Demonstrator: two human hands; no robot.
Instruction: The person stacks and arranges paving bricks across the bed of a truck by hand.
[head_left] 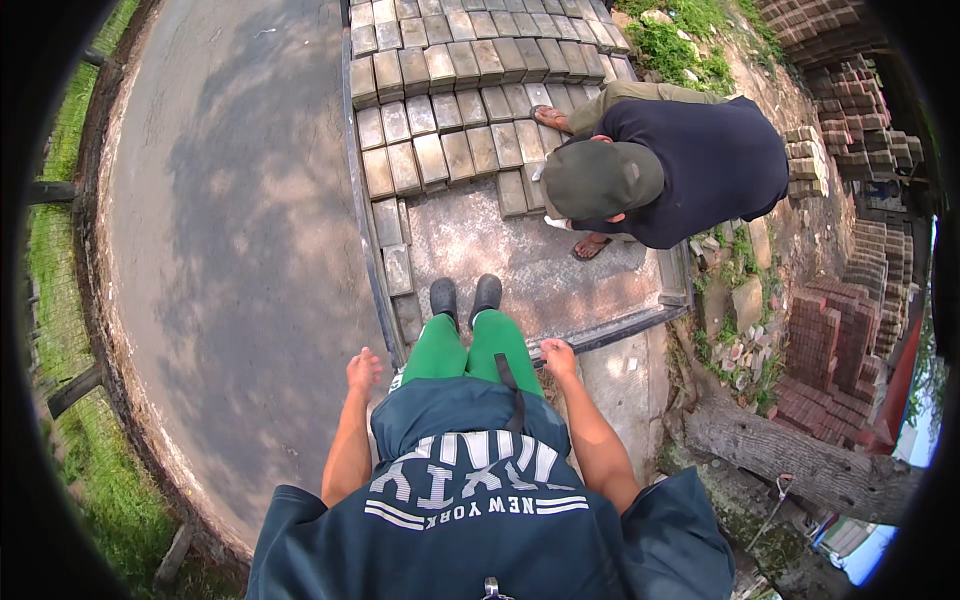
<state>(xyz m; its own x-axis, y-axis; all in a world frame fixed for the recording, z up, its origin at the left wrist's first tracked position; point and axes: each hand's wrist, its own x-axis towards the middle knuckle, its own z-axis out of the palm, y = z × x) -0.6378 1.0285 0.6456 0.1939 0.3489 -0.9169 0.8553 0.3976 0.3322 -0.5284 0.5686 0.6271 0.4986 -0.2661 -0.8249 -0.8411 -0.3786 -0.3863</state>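
My left hand (365, 370) hangs beside my left thigh, over the edge of a flat metal bed, its fingers loosely apart and holding nothing. On the other side, my right hand (558, 358) is held out near my right thigh, fingers slightly bent, with no object seen in it. I stand in dark shoes on the worn metal bed (480, 245). Ahead of my feet, grey paving blocks (430, 157) stand in stepped rows. A co-worker in a dark cap (605, 180) bends over the right end of these rows; their hands are mostly hidden, with a bit of pale glove showing.
Along the left runs a grey paved road (240, 260) with a grass verge. A low dark rail (620, 325) edges the bed behind me. To the right are a leaning tree trunk (790, 455), loose rubble (745, 355) and stacks of reddish blocks (825, 345).
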